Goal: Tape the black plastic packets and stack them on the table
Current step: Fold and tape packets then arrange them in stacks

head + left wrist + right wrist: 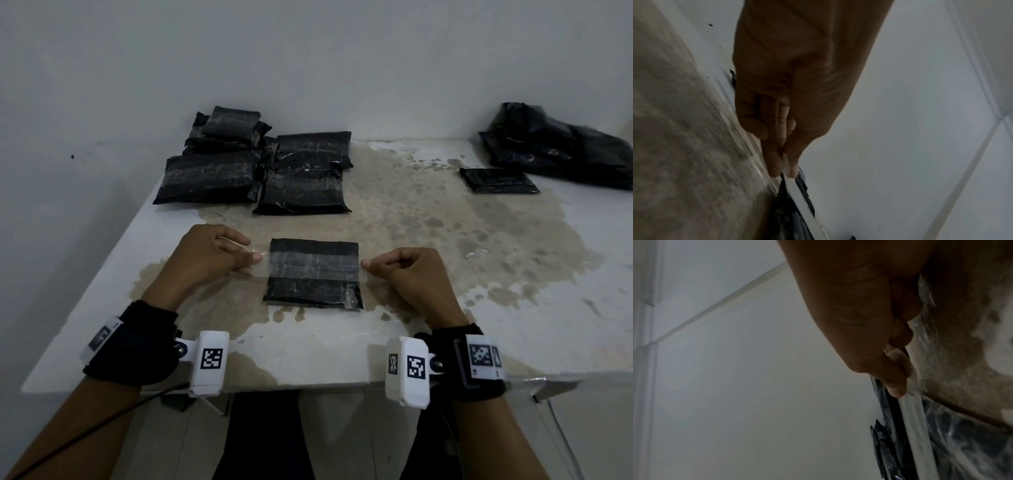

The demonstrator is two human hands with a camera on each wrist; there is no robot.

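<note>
Stained white table [428, 212], frame centre: left hand [205, 260] and right hand [407, 274] pinch clear tape [313, 265] taut across a black packet [313, 291]. Next (likely): press the ends down, then stack it.

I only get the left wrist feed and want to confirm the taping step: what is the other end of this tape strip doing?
Observer: The right hand pinches the clear tape strip at the far side of the black packet.
Operator: Where does the strip lie?
Observer: Stretched straight across the packet's middle, the left hand pinching the other end.
Operator: Any finished ones?
Observer: Several taped packets are stacked at the table's back left.
</note>
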